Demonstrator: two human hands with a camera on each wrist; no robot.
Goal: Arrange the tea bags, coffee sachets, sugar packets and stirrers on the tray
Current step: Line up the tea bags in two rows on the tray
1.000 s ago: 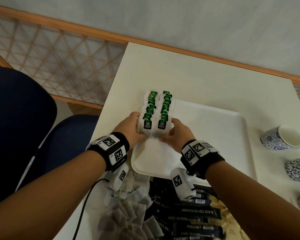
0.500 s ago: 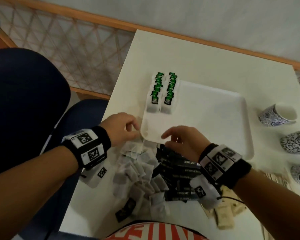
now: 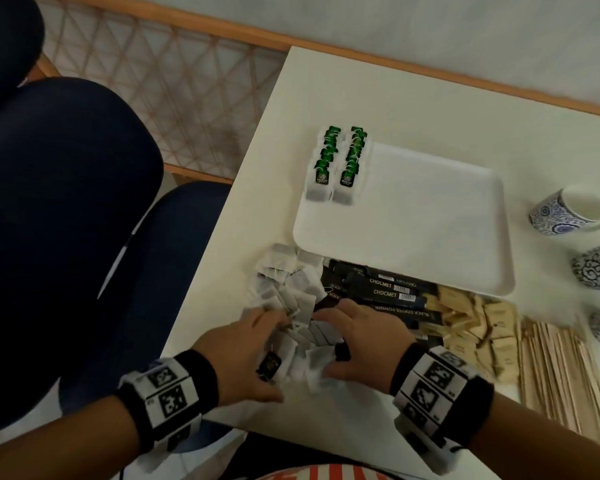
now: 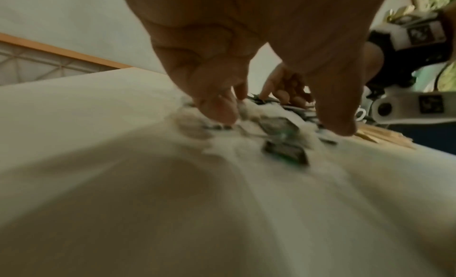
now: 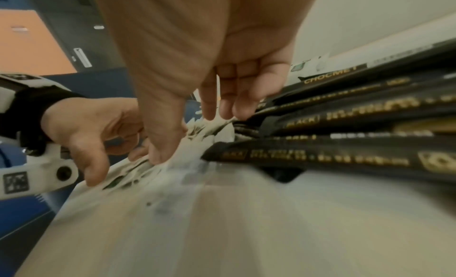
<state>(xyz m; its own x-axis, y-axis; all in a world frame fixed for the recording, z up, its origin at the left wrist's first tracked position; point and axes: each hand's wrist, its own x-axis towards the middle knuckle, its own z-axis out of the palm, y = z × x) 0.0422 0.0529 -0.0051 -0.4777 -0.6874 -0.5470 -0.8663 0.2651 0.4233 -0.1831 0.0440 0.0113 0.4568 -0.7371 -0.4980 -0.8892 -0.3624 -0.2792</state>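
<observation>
Stirrers (image 3: pixel 568 386) — cut off, blurred

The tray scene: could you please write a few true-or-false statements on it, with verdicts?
1. Two rows of tea bags stand at the tray's far left corner. True.
2. Coffee sachets lie on the tray. False: they lie on the table in front of it.
3. Both the left hand and right hand are at the loose tea bags. True.
4. The stirrers are left of the sugar packets. False: right.
</observation>
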